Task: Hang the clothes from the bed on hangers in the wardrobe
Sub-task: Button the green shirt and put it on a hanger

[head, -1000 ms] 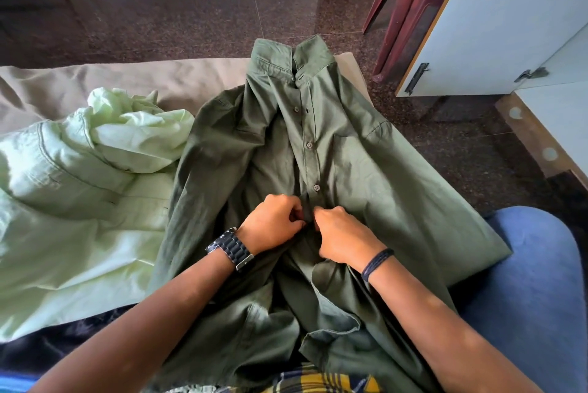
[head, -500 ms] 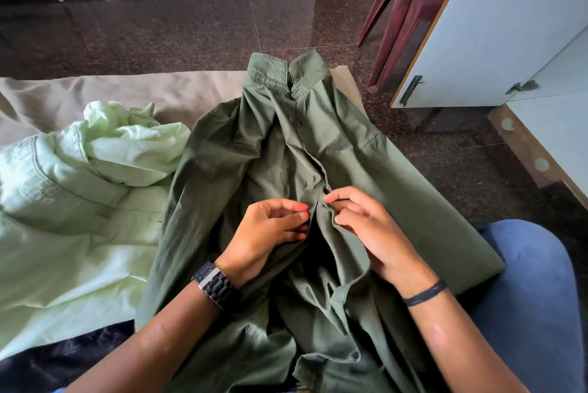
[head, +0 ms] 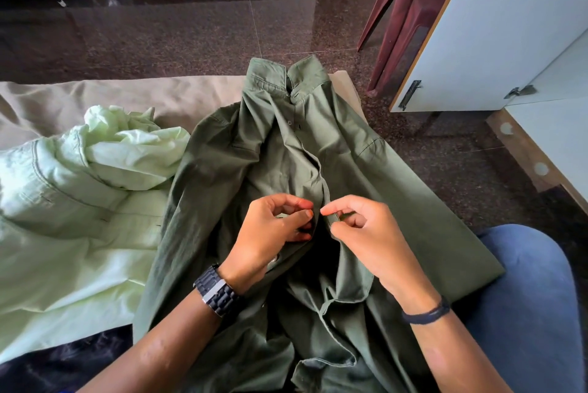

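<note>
my left hand (head: 273, 230) pinches the left front edge of the dark green shirt (head: 286, 163), thumb and fingers curled tight onto the cloth. my right hand (head: 366, 233) pinches the right edge, the buttonhole strip caught between thumb and forefinger. the two hands sit almost tip to tip at the middle of the view, and the front gapes open into a dark hollow just below them. above them the placket runs closed toward the collar (head: 288, 74) at twelve o'clock. the shirt lies face up on the bed (head: 111, 97), its hem bunched toward me at six o'clock and its right side hanging over the bed's edge. a pale green shirt (head: 79, 186) lies crumpled at nine o'clock, touching the dark one's sleeve. black watch (head: 216, 291) on my left wrist, dark band (head: 426, 313) on my right. my knee in blue (head: 525, 313) shows at four o'clock. at two o'clock stands the white wardrobe door (head: 509, 27) with its metal handle (head: 410, 95), and a maroon plastic chair (head: 404, 11) is just beside it on the dark polished floor (head: 175, 36).
</note>
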Demonstrator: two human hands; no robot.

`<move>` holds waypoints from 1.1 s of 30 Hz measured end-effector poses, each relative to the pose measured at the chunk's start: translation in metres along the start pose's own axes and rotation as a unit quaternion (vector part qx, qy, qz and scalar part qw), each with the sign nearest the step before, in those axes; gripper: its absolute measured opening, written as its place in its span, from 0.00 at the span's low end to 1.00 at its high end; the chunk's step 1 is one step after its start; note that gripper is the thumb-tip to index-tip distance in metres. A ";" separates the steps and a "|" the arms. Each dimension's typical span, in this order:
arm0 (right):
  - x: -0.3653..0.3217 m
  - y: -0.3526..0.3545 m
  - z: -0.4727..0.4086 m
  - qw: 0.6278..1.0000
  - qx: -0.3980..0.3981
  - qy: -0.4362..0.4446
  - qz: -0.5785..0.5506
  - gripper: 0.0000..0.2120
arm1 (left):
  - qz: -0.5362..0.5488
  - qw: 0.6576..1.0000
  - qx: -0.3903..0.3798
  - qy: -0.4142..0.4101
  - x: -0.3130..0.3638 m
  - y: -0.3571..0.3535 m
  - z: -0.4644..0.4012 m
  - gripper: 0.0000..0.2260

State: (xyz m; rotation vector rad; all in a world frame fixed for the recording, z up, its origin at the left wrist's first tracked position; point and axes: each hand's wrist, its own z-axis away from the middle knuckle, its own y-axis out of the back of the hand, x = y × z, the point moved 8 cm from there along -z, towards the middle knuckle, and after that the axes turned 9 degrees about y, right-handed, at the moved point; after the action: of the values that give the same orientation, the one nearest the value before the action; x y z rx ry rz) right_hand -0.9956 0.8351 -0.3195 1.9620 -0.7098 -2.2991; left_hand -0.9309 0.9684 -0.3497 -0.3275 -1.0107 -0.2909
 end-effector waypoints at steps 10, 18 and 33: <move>0.004 0.005 0.001 0.996 0.038 0.003 -0.079 0.09 | 0.063 0.996 -0.029 0.060 -0.013 -0.008 0.003 0.03; -0.005 0.003 0.004 0.996 0.070 0.048 -0.040 0.10 | 0.058 0.996 -0.032 0.056 -0.011 -0.012 0.006 0.03; -0.021 0.000 0.010 0.982 0.104 0.141 0.063 0.11 | 0.056 0.998 -0.019 0.038 -0.005 -0.007 0.009 0.02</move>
State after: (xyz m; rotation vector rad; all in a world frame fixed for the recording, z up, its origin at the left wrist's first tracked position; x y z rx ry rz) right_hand -1.0005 0.8452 -0.2991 2.1971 -1.0435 -1.8889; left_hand -0.9431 0.9658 -0.3492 -0.4042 -0.9095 -0.2200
